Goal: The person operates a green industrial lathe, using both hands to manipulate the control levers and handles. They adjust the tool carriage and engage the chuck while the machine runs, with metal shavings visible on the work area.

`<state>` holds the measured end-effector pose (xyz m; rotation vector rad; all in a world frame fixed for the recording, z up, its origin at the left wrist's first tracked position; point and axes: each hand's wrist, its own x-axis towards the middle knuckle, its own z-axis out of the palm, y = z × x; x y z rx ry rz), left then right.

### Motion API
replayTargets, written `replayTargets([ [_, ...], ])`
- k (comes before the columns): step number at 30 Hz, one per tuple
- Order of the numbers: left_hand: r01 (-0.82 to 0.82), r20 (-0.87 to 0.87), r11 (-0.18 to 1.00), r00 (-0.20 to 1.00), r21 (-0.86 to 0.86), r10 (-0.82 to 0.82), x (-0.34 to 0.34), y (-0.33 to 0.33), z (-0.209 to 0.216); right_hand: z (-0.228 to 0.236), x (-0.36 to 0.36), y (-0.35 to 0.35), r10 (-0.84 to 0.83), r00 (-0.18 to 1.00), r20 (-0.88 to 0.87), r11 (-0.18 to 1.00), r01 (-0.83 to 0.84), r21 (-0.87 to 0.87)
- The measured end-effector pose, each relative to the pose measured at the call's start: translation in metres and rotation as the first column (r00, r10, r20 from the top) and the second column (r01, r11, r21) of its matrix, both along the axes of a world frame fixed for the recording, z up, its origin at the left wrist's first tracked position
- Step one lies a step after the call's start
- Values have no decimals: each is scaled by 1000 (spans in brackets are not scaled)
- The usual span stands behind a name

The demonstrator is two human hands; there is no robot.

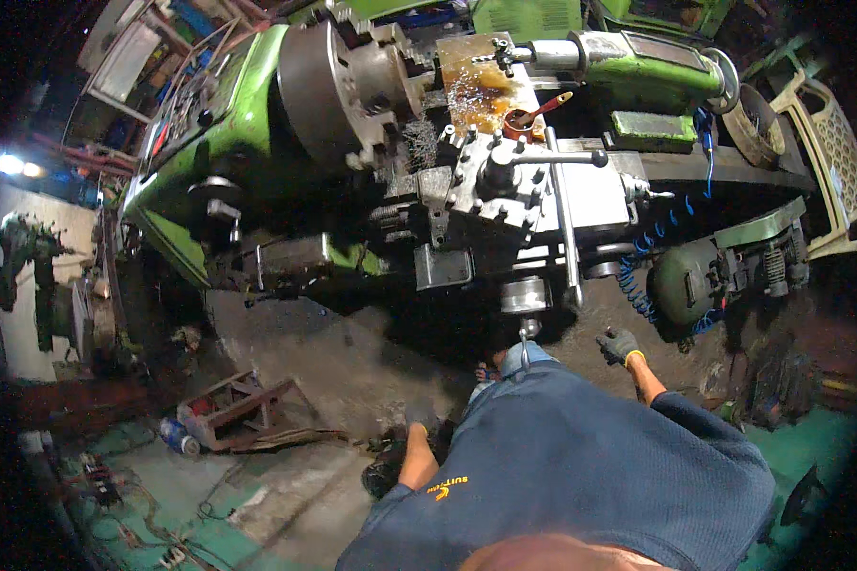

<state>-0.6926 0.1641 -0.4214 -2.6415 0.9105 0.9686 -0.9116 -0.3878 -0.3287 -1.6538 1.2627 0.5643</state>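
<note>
My right hand (620,346), in a dark grey glove with a yellow cuff, hangs to the right of the lathe's front handwheel (526,296). Its fingers look loosely parted, and I see nothing in them. Low beside my body, my left hand (422,415) also wears a grey glove; its fingers are too dim to read. Neither touches the green lathe. Above them, the square tool post (501,175) carries a long clamping lever (564,219). Left of it stands the large jawed chuck (352,90). A brush (551,103) rests in a reddish cup (518,125) behind the tool post.
An oil-stained plate (481,81) lies behind the tool post, with metal shavings about. The tailstock (638,71) is at the far right. A coiled blue hose (635,285) hangs near a green compressor tank (686,283). A rusty metal frame (252,411) and a can (179,435) sit on the floor at left.
</note>
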Motion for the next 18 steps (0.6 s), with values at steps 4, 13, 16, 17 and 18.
replayTargets([
  [4,-225,-89,974,970,16,226,-114,22,14,6,-19,3,28,999,32,999,-29,26],
  [13,-348,-109,937,931,29,349,-206,38,11,-5,-72,13,334,933,-136,939,-342,-43],
  [16,-353,-92,936,931,17,353,-211,45,5,-3,-80,22,167,979,-119,985,-161,55],
  [17,-355,-83,935,931,6,355,-210,48,3,-5,-81,24,193,975,-112,981,-189,49],
  [18,-365,-64,931,930,-14,363,-206,53,0,-9,-81,27,219,970,-105,976,-216,42],
])
